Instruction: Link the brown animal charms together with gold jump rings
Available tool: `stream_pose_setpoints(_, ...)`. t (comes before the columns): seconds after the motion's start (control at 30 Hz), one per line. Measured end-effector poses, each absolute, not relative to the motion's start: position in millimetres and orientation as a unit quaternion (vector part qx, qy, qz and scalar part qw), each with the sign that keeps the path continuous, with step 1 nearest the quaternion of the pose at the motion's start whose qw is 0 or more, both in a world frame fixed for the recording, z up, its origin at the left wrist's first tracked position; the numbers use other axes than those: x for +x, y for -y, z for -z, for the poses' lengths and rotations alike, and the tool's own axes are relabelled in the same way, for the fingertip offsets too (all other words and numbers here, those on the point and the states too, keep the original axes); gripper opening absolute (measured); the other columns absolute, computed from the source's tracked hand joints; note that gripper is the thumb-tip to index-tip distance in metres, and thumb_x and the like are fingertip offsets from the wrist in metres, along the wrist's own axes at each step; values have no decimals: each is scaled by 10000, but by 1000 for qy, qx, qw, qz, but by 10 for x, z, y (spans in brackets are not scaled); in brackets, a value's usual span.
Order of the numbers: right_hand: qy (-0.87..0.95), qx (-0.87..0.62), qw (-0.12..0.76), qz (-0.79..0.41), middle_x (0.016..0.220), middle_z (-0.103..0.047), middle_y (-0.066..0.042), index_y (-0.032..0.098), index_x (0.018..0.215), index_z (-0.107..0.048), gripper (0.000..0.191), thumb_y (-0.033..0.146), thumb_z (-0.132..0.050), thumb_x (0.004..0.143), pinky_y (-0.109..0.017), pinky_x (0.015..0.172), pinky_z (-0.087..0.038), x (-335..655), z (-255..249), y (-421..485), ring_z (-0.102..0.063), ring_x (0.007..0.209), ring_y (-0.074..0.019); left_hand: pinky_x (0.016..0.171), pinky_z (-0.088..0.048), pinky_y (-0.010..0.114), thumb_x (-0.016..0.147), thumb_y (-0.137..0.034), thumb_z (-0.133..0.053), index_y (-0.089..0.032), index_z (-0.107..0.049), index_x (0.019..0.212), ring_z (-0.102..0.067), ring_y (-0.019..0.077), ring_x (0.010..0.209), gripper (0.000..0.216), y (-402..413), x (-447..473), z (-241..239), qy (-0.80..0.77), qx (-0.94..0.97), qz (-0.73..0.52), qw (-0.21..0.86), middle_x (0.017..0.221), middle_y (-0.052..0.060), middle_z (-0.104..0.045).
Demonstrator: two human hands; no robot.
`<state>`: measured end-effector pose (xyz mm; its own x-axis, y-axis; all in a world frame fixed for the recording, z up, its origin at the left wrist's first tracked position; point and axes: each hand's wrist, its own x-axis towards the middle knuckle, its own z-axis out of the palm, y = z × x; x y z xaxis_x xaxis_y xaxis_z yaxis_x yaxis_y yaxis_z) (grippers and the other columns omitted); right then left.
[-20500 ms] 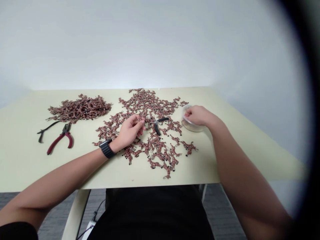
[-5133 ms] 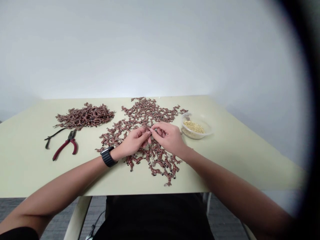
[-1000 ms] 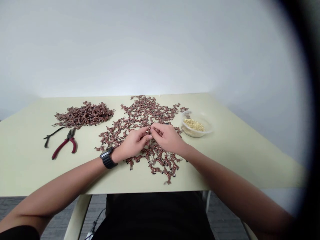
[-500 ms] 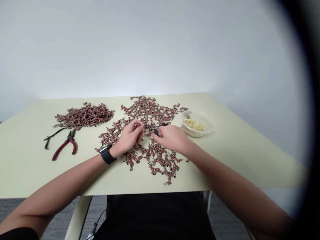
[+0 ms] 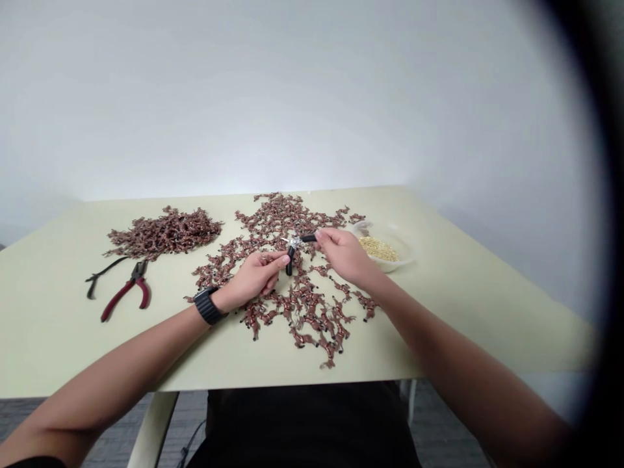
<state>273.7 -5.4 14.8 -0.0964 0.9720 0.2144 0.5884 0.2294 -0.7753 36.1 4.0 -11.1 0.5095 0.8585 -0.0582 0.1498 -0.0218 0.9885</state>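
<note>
Both hands hold one pair of black-handled pliers [image 5: 294,242] above the table, its handles spread wide and its silver jaws pointing left. My left hand [image 5: 258,273], closed, pinches the lower handle between thumb and fingers. The other handle, pointing right, is gripped in the closed fingers of my right hand [image 5: 344,253]. Beneath and around the hands lie many small brown animal figures [image 5: 312,312] with dark feet, scattered over the table. Whether a figure is tucked in the left fingers I cannot tell.
At the left is a heaped pile of brown figures [image 5: 163,234]. Red-handled pliers [image 5: 124,292] and a thin black tool [image 5: 103,276] lie in front of it. A clear plastic bowl [image 5: 404,253] of small gold pieces stands right of the hands, on a pale yellow table [image 5: 463,299].
The pliers, earlier in my right hand alone with the left beside their jaws, are now held by both hands with the handles spread. My right hand has shifted slightly up.
</note>
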Motion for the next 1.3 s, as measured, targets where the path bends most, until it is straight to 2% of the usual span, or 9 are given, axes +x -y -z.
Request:
stream_pose_setpoints(0.13, 690, -574, 365, -247, 713, -576, -18, 203, 871, -616, 452, 523, -345, 1041, -314, 615, -400, 2662, -84, 57, -531, 629, -176, 418, -266, 203, 936, -555, -617, -144, -692, 997, -339, 60, 356, 422, -20, 382, 117, -368, 628, -298, 617, 438, -82, -418)
stream_pose_setpoints(0.23, 729, -539, 370, -200, 1125, -625, -88, 226, 1179, -633, 374, 507, -468, 997, -365, 796, -481, 2553, -20, 127, -610, 916, -223, 407, -248, 204, 934, -552, -618, -149, -669, 863, -326, 56, 347, 412, -3, 396, 128, -380, 608, -307, 626, 436, -80, -423)
stream_pose_setpoints(0.3, 752, -525, 342, -206, 1366, -499, -132, 259, 1435, -479, 645, 561, -632, 887, -405, 881, -504, 2482, 35, 187, -589, 1099, -273, 404, -251, 208, 939, -561, -603, -152, -622, 750, -330, 57, 347, 451, 13, 402, 129, -380, 614, -307, 620, 430, -71, -428)
stream_pose_setpoints(0.37, 759, -529, 324, -198, 1463, -389, -152, 265, 1529, -343, 874, 583, -712, 803, -453, 981, -488, 2432, 94, 231, -507, 1267, -325, 407, -261, 210, 943, -572, -591, -158, -568, 675, -340, 59, 351, 493, 31, 407, 122, -380, 635, -302, 600, 424, -62, -435)
stream_pose_setpoints(0.47, 761, -541, 311, -180, 1450, -378, -161, 251, 1536, -297, 865, 528, -694, 818, -474, 1028, -469, 2399, 161, 251, -448, 1342, -339, 411, -273, 208, 943, -585, -581, -161, -546, 658, -336, 60, 353, 512, 52, 419, 112, -387, 673, -296, 557, 411, -57, -443)
stream_pose_setpoints(0.7, 783, -542, 273, -137, 1351, -493, -184, 167, 1459, -368, 555, 421, -480, 978, -460, 1047, -446, 2392, 188, 235, -510, 1281, -321, 428, -311, 212, 958, -586, -551, -166, -559, 727, -360, 71, 360, 480, 59, 445, 137, -375, 694, -284, 545, 423, -59, -450)
stream_pose_setpoints(1.03, 756, -579, 301, -44, 1153, -614, -197, 141, 1223, -513, 382, 439, -339, 1060, -437, 894, -479, 2460, 135, 138, -592, 1081, -315, 487, -314, 189, 963, -495, -606, -175, -552, 1067, -382, 60, 509, 340, -79, 414, 219, -311, 596, -331, 662, 683, -55, -451)
stream_pose_setpoints(1.2, 750, -576, 304, -116, 997, -663, -118, 200, 1098, -557, 395, 520, -329, 1055, -381, 766, -474, 2588, 96, 27, -624, 867, -257, 442, -286, 199, 956, -512, -597, -158, -603, 998, -391, 61, 464, 356, -228, 304, 219, -349, 628, -292, 632, 696, -11, -551)
stream_pose_setpoints(1.3, 769, -538, 313, -144, 1051, -665, -102, 215, 1152, -565, 382, 521, -360, 1047, -372, 809, -477, 2632, 84, 1, -624, 918, -245, 432, -259, 198, 945, -476, -619, -143, -650, 1012, -373, 57, 450, 340, -304, 232, 147, -358, 646, -283, 612, 667, -11, -548)
